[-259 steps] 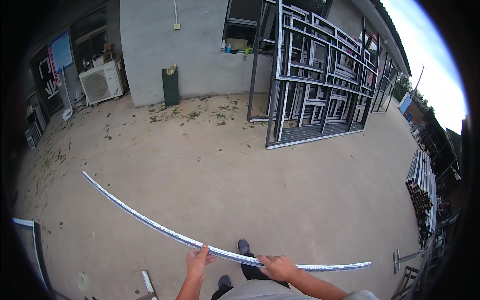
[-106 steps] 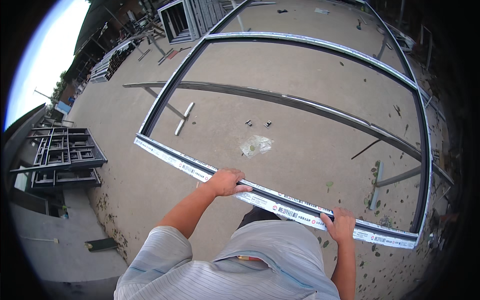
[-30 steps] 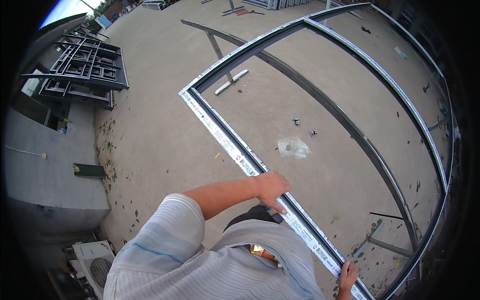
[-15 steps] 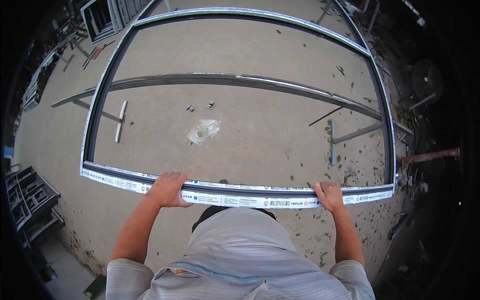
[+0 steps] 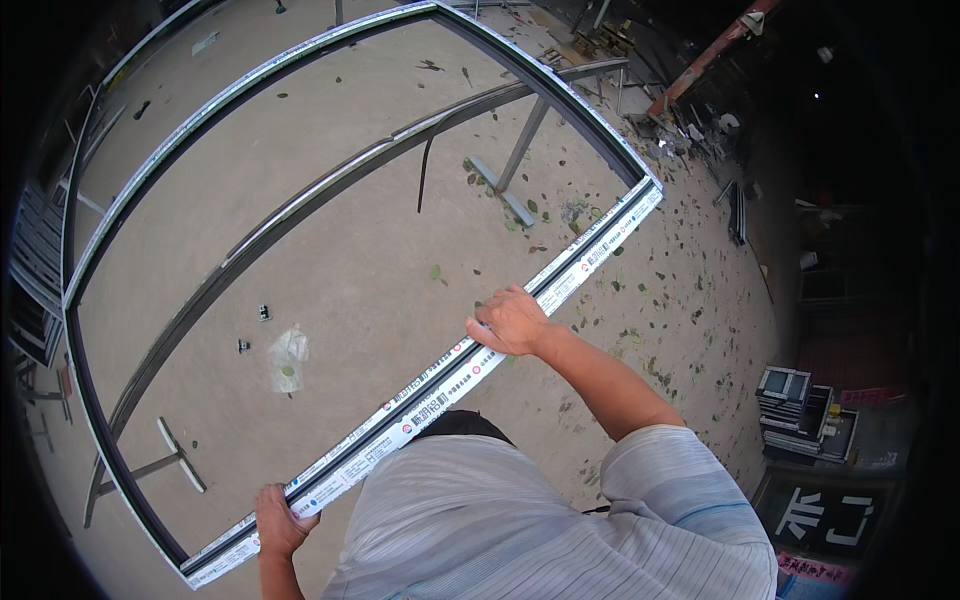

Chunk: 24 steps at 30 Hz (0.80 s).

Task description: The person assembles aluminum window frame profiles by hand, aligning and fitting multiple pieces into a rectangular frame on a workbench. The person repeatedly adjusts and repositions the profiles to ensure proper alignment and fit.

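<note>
A large rectangular aluminium window frame (image 5: 432, 408), wrapped in white and blue printed film with a dark groove along it, stretches out in front of me. Its near rail runs slantwise past my waist, from lower left to upper right. My left hand (image 5: 283, 522) is closed round this rail close to its lower-left corner. Further up the same rail, my right hand (image 5: 510, 322) grips it, fingers over the top. Beneath the frame a long metal support beam (image 5: 185, 325) crosses diagonally on legs. The undersides of both grips are hidden.
Two T-shaped feet, one pale (image 5: 181, 455) and one grey (image 5: 505, 195), hold up the beam. On the concrete floor lie a clear plastic bag (image 5: 289, 360), small metal fittings (image 5: 264, 313) and scattered leaves. To the right are stacked frames (image 5: 787, 385) and a dark signboard (image 5: 825, 515).
My view has turned to the right, so the frame now looks slanted. Both hands still hold the near rail; the left sits closer to its left corner and the right nearer the middle.
</note>
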Motion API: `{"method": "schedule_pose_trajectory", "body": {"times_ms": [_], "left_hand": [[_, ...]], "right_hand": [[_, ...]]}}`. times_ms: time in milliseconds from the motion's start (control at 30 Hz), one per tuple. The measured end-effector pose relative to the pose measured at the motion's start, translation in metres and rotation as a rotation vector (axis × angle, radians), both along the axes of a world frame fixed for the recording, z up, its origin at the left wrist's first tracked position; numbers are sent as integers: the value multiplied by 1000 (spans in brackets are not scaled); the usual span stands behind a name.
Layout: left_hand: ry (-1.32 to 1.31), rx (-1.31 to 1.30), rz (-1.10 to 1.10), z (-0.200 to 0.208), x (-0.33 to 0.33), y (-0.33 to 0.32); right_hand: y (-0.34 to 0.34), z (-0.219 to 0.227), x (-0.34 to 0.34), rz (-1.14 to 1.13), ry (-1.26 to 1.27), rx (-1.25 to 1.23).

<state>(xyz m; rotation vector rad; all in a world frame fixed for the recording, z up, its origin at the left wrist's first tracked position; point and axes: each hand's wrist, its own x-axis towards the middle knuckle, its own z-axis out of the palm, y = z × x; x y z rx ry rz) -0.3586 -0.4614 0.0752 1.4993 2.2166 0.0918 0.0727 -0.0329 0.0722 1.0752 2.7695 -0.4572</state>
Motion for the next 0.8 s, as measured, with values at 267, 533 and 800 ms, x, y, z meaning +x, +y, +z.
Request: {"method": "schedule_pose_trajectory", "body": {"times_ms": [267, 533, 800], "left_hand": [[31, 37, -40, -9, -4, -5], [-94, -158, 34, 8, -9, 19], [-62, -148, 53, 0, -8, 13]], "right_hand": [[2, -2, 2, 30, 48, -8], [19, -4, -12, 69, -159, -118], [9, -6, -8, 11, -37, -36]]}}
